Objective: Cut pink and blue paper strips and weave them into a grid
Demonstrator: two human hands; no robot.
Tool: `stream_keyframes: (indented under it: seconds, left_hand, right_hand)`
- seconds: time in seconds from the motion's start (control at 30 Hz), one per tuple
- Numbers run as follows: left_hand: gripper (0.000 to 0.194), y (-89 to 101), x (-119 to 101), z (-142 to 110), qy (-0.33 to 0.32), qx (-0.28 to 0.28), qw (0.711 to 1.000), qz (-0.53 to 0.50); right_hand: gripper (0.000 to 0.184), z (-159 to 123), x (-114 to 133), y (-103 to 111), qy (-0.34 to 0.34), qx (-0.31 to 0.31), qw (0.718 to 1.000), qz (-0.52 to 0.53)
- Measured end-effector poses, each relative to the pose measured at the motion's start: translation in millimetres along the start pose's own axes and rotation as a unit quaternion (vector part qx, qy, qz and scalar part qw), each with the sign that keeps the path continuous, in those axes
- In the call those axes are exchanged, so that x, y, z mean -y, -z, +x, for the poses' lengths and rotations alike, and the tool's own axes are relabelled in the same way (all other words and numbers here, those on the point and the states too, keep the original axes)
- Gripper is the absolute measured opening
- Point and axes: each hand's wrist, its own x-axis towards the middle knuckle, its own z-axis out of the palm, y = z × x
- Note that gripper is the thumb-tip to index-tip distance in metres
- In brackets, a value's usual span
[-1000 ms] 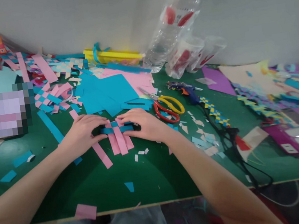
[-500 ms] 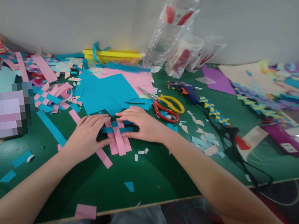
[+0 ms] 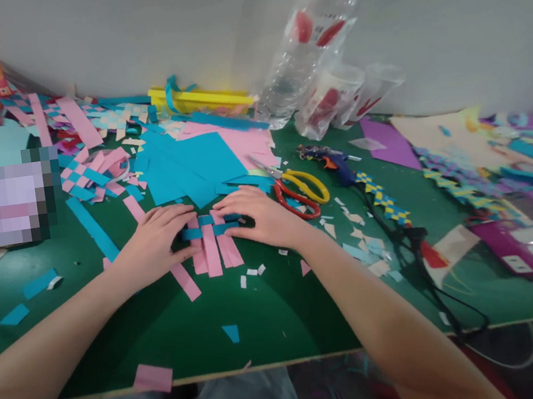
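Pink paper strips (image 3: 212,251) run lengthwise on the green table, crossed over and under by two blue paper strips (image 3: 206,231) in a small weave. My left hand (image 3: 157,243) closes around the left end of the weave, thumb low and fingers on top. At the right end, my right hand (image 3: 254,217) curls its fingers and thumb around the blue strips and the rightmost pink strip. The fingertips of both hands partly cover the weave's edges. Another pink strip (image 3: 186,282) lies slantwise under my left hand.
Scissors (image 3: 300,193) with red and yellow handles lie right of my right hand, beside a blue glue gun (image 3: 335,164). Blue paper sheets (image 3: 188,167) lie behind the hands. Plastic cups (image 3: 331,96) stand at the back. Paper scraps (image 3: 361,249) litter the right side.
My right hand has shifted slightly right, and the rightmost pink strips now splay outward, leaving a gap beside the middle one. My left hand has barely moved.
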Motion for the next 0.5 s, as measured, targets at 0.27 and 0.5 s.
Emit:
stream_keyframes:
  seconds: [0.27, 0.5]
  left_hand:
    - [0.054, 0.7, 1, -2, 0.008, -0.009, 1.000, 0.004]
    - [0.049, -0.1, 1, -1, -0.010, -0.014, 1.000, -0.005]
  right_hand:
    - [0.030, 2, 6, -4, 0.011, -0.007, 1.000, -0.020]
    - [0.031, 2, 11, -6, 0.004, -0.006, 0.999, -0.031]
